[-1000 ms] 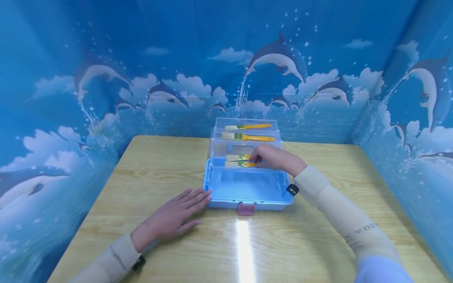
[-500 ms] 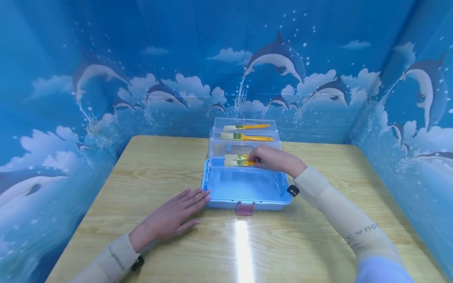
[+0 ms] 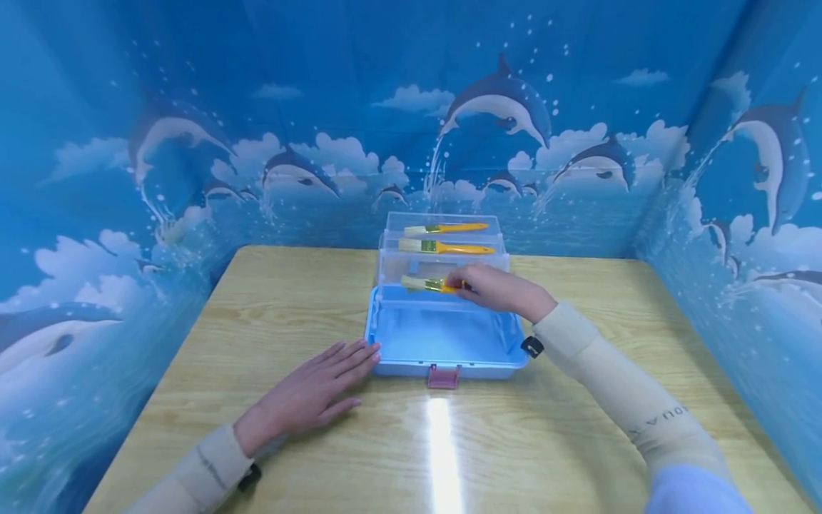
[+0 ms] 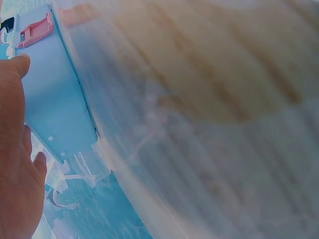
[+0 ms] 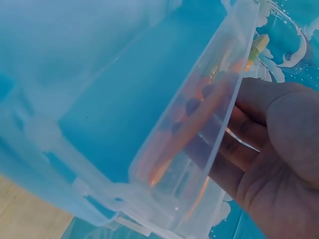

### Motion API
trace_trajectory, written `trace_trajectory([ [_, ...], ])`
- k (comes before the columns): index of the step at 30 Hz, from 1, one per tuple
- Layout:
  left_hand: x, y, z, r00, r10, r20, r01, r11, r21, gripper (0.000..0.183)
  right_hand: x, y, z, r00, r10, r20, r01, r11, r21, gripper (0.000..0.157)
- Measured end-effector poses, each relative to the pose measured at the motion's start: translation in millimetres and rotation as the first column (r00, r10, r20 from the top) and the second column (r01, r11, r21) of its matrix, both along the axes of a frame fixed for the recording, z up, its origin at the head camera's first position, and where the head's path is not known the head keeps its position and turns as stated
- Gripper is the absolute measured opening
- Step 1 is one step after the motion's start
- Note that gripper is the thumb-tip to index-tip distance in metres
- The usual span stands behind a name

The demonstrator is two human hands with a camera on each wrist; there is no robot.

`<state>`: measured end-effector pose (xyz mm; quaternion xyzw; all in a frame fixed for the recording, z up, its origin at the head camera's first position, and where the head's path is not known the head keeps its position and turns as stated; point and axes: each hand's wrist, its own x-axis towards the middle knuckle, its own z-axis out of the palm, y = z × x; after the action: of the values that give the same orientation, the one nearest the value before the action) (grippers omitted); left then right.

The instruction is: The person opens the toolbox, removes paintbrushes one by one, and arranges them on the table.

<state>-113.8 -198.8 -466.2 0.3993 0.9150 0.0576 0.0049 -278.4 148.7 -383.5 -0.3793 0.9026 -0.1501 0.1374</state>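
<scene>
A light blue toolbox [image 3: 443, 339] stands open, with clear stepped trays [image 3: 398, 268] raised at its back. My right hand [image 3: 497, 289] reaches into the lowest tray and pinches a paintbrush [image 3: 416, 283], its pale bristles pointing left. In the right wrist view the fingers of the right hand [image 5: 284, 134] lie behind the clear tray wall [image 5: 164, 144], and an orange handle [image 5: 194, 124] shows through it. My left hand [image 3: 315, 392] lies flat on the table, fingers extended, fingertips at the box's front left corner.
Two more paintbrushes lie higher up: a thick one [image 3: 449, 248] in the middle tray and a thinner one [image 3: 449, 229] above it. A pink latch [image 3: 443, 378] hangs at the box's front. Dolphin-print curtains [image 3: 321, 107] enclose the wooden table [image 3: 282, 300].
Two brushes showed side by side in the lowest tray before; now one brush head shows there, slightly higher and tilted. The right hand has shifted slightly left; the left hand stays put.
</scene>
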Motion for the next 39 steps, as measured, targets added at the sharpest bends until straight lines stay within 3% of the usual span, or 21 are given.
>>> trace_trajectory([
  [39, 0.3, -1.0, 1.9, 1.000, -0.010, 0.004, 0.010, 1.000, 0.006, 0.068, 9.3, 5.9, 3.5, 0.989, 0.028, -0.143, -0.046, 0.992, -0.121, 0.026],
])
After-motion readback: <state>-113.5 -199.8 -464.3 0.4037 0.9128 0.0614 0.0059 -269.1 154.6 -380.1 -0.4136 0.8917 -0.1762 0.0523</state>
